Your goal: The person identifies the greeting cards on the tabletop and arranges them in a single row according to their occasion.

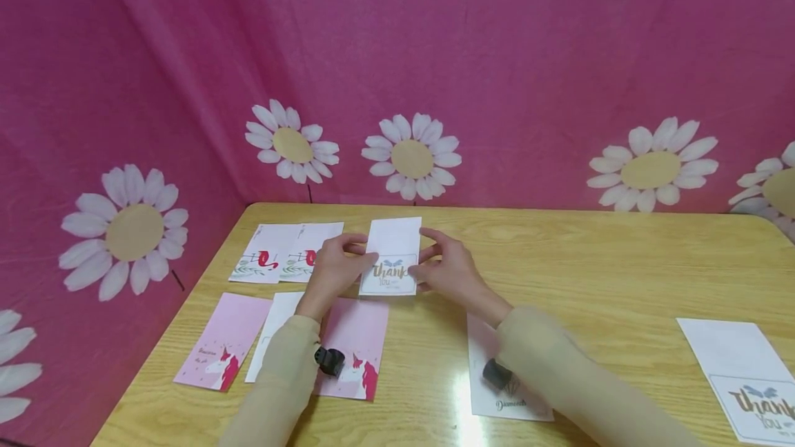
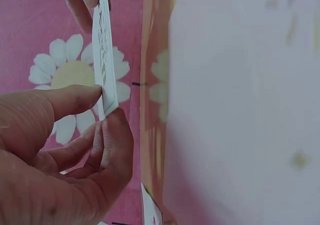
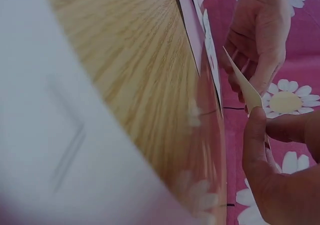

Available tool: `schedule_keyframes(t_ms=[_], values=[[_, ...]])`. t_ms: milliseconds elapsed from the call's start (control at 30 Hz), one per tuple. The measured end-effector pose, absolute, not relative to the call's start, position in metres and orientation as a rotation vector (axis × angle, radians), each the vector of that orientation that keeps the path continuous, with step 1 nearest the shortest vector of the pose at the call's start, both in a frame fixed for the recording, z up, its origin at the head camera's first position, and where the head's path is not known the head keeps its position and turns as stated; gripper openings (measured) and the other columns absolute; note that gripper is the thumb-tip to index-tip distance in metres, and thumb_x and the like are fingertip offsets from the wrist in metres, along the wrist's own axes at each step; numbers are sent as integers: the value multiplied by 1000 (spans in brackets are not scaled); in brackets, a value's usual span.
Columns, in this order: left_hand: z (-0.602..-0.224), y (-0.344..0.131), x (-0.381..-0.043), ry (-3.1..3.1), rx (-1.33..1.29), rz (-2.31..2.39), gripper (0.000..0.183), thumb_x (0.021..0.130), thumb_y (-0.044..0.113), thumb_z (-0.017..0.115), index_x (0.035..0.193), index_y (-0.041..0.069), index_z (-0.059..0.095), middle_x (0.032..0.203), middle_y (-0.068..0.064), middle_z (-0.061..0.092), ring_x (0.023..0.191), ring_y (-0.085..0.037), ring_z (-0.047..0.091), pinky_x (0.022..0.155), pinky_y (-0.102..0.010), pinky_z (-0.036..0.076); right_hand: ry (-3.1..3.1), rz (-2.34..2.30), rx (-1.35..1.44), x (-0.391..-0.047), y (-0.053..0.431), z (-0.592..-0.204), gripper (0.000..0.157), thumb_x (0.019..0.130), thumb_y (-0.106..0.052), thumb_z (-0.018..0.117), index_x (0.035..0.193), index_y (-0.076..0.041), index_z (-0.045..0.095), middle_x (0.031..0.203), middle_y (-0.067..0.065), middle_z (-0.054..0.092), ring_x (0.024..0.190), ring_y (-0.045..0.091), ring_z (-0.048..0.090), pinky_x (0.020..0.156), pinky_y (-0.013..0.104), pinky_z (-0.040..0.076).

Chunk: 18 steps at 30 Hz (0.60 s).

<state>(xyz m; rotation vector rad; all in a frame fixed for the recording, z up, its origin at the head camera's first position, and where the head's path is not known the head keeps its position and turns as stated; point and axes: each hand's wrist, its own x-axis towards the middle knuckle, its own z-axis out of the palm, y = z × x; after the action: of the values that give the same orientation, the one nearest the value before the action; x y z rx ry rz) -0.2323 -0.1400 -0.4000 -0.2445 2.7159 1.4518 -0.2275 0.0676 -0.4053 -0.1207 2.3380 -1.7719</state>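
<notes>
A white card [image 1: 394, 239] with "Thank You" lettering on its lower half is held up over the far part of the table. My left hand [image 1: 335, 266] pinches it at the left edge, thumb on the printed face. At the opposite edge my right hand [image 1: 452, 271] grips it between thumb and fingers. Seen edge-on in the left wrist view, the card [image 2: 111, 60] shows as thin layers between thumb and fingertips. In the right wrist view the card [image 3: 242, 82] slants between both hands.
White flamingo cards [image 1: 263, 243] lie at the back left. Nearer are a pink unicorn card [image 1: 226, 326], a white card [image 1: 282, 309] partly under my forearm, and another unicorn card [image 1: 357, 326]. A "Diamonds" card [image 1: 487, 399] and another "Thank You" card [image 1: 729, 350] lie rightward on the wooden table [image 1: 596, 267].
</notes>
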Motion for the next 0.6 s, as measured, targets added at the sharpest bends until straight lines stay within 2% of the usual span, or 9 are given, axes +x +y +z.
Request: schedule_keyframes(t_ms=[200, 433, 600], values=[[-399, -148, -237, 2747, -294, 1386, 48, 88, 27, 78, 132, 12, 64, 122, -11, 69, 110, -27, 63, 97, -40, 53, 2343, -1756, -99, -236, 52, -408, 79, 85, -2, 77, 155, -12, 42, 108, 16, 65, 71, 18, 65, 63, 31, 62], [-401, -151, -244, 2793, -318, 1313, 42, 89, 25, 78, 126, 10, 67, 122, -13, 68, 114, -28, 61, 106, -45, 49, 2326, -1781, -53, -249, 37, -413, 80, 83, 0, 78, 154, -13, 44, 104, 15, 66, 72, 18, 65, 60, 30, 62], [-401, -154, -250, 2822, -318, 1233, 39, 91, 25, 75, 126, 9, 67, 122, -13, 66, 112, -28, 57, 107, -46, 48, 2322, -1763, -43, -256, 28, -412, 80, 84, -3, 78, 155, -15, 43, 107, 14, 65, 77, 19, 66, 62, 28, 61]])
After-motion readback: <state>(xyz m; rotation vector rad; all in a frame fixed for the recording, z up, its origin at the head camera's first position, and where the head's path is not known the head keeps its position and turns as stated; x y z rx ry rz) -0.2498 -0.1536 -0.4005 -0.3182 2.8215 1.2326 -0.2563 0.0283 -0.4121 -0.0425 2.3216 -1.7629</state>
